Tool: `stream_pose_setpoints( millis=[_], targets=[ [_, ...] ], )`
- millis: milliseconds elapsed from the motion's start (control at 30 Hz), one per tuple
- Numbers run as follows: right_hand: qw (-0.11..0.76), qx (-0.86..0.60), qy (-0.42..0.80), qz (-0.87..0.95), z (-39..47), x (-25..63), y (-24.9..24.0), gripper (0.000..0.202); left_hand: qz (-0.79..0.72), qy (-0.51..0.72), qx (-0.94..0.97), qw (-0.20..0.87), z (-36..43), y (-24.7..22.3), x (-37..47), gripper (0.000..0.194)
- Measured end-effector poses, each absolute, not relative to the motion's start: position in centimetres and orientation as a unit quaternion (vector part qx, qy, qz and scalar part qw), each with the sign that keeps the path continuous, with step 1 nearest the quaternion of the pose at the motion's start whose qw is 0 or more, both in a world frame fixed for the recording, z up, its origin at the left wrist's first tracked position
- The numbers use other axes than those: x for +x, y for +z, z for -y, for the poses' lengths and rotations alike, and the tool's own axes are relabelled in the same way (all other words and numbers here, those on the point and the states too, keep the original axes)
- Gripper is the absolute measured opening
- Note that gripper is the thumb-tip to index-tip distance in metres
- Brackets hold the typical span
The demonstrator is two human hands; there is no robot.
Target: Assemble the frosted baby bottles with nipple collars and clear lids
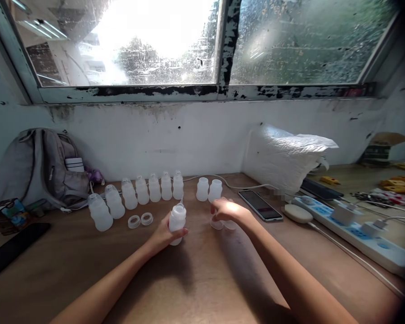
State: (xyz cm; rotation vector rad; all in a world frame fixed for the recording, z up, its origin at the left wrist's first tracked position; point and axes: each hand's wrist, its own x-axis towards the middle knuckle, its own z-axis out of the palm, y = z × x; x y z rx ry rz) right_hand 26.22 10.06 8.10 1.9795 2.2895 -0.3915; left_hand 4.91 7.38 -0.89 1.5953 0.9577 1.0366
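Observation:
My left hand is wrapped round a frosted white bottle, upright above the table, with a clear nipple at its mouth. My right hand is over two clear round discs lying on the table; its fingers are bent down, and whatever is between them is too small to make out. Just behind it stand two open frosted bottles. Several bottles with clear tops stand in a curved row at the left. Two white rings lie in front of that row.
A phone, a white round device and a power strip with cables lie to the right. Behind them sits a white padded bag. A grey backpack and a black phone are at the left.

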Motion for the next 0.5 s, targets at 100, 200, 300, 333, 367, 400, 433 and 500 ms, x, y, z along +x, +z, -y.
stream_pose_setpoints(
  millis=[100, 200, 300, 333, 367, 400, 433, 500],
  targets=[
    [0.001, 0.636, -0.158, -0.755, -10.4, 26.0, 7.6, 0.019, -0.398, 0.423, 0.655, 0.484, -7.4, -0.8, 5.0, 0.039],
    [-0.09, 0.576, -0.206, -0.786, -11.0, 25.8, 7.6, 0.018, -0.404, 0.418, 0.651, 0.488, -7.4, -0.7, 4.9, 0.036],
    [-0.243, 0.484, -0.247, -0.803, -11.4, 25.1, 8.1, 0.025, -0.409, 0.416, 0.651, 0.486, -7.4, -0.7, 4.9, 0.036],
    [-0.292, 0.463, -0.257, -0.796, -11.4, 24.8, 8.3, 0.027, -0.408, 0.414, 0.653, 0.486, -7.4, -0.8, 4.9, 0.035],
    [-0.333, 0.449, -0.269, -0.784, -11.3, 24.5, 8.6, 0.029, -0.406, 0.411, 0.655, 0.486, -7.4, -0.8, 4.8, 0.034],
    [-0.367, 0.439, -0.283, -0.77, -11.2, 24.3, 8.8, 0.03, -0.402, 0.409, 0.658, 0.488, -7.4, -0.8, 4.8, 0.033],
    [-0.393, 0.43, -0.302, -0.755, -11.1, 24.1, 9.0, 0.032, -0.399, 0.407, 0.66, 0.49, -7.4, -0.9, 4.8, 0.032],
    [-0.431, 0.407, -0.346, -0.727, -10.7, 23.8, 9.3, 0.035, -0.393, 0.406, 0.663, 0.492, -7.4, -1.1, 4.8, 0.03]
  ],
)
